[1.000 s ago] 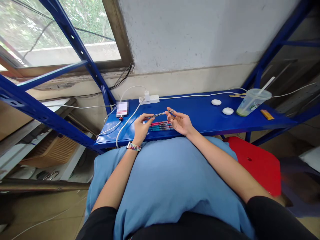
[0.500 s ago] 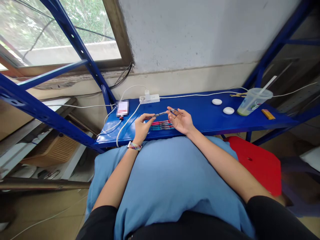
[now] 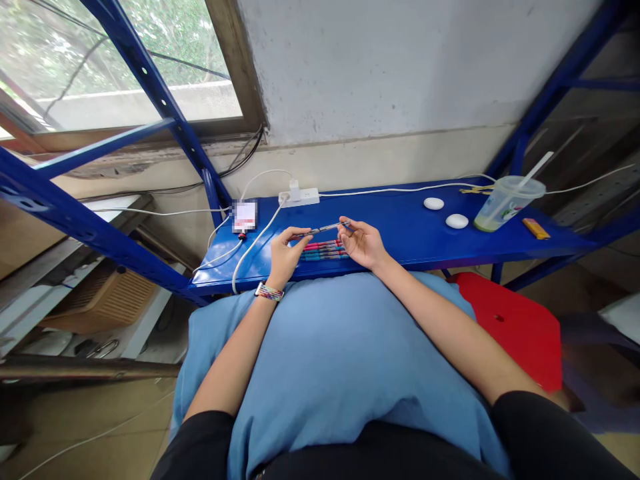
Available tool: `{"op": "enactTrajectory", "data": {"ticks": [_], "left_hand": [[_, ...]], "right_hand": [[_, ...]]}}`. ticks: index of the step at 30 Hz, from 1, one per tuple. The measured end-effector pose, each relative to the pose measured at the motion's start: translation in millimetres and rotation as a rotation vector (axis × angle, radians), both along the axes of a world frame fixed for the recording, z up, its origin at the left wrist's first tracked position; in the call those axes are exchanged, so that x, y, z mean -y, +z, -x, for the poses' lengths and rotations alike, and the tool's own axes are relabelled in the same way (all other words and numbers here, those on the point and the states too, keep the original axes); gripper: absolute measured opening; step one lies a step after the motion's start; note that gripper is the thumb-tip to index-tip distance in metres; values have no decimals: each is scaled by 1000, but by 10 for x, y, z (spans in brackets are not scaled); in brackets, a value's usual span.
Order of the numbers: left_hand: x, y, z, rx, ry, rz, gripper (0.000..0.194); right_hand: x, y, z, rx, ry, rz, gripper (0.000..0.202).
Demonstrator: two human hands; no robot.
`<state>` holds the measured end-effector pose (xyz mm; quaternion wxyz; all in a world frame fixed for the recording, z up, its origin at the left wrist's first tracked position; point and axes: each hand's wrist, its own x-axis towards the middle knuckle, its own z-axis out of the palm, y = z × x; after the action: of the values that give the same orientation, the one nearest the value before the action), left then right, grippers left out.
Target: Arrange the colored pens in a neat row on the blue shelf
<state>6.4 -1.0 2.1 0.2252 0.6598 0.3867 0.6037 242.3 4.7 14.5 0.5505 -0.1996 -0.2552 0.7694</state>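
Note:
My left hand [image 3: 286,251] pinches one end of a thin pen [image 3: 323,229] just above the blue metal shelf [image 3: 400,230]. My right hand [image 3: 364,243] holds the pen's other end between thumb and fingertips. The pen lies roughly level between both hands. Under the hands, several pens [image 3: 323,251] in pink, red and blue lie side by side on the shelf. A coloured band is on my left wrist.
A white power strip [image 3: 299,196] with cables sits at the back of the shelf, a phone [image 3: 245,217] to its left. Two white oval objects [image 3: 445,212], a lidded plastic cup with straw [image 3: 505,200] and a small orange item [image 3: 535,229] lie to the right. A red stool [image 3: 510,327] stands below.
My right hand's fingers have closed in on the pen's right end; earlier they were more spread. The left hand has stayed in place.

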Motion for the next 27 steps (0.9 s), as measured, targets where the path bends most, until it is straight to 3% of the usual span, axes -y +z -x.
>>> {"op": "enactTrajectory", "data": {"ticks": [6, 14, 21, 27], "left_hand": [[12, 0, -5, 10, -7, 1, 13], [6, 2, -2, -1, 0, 12, 14], [-8, -6, 11, 23, 6, 26, 18], [16, 6, 28, -11, 10, 72, 22]], "right_hand": [[50, 53, 9, -19, 24, -45, 38], [34, 62, 4, -59, 24, 45, 22], [99, 97, -2, -30, 102, -86, 42], [-25, 15, -26, 223, -99, -148, 23]]}}
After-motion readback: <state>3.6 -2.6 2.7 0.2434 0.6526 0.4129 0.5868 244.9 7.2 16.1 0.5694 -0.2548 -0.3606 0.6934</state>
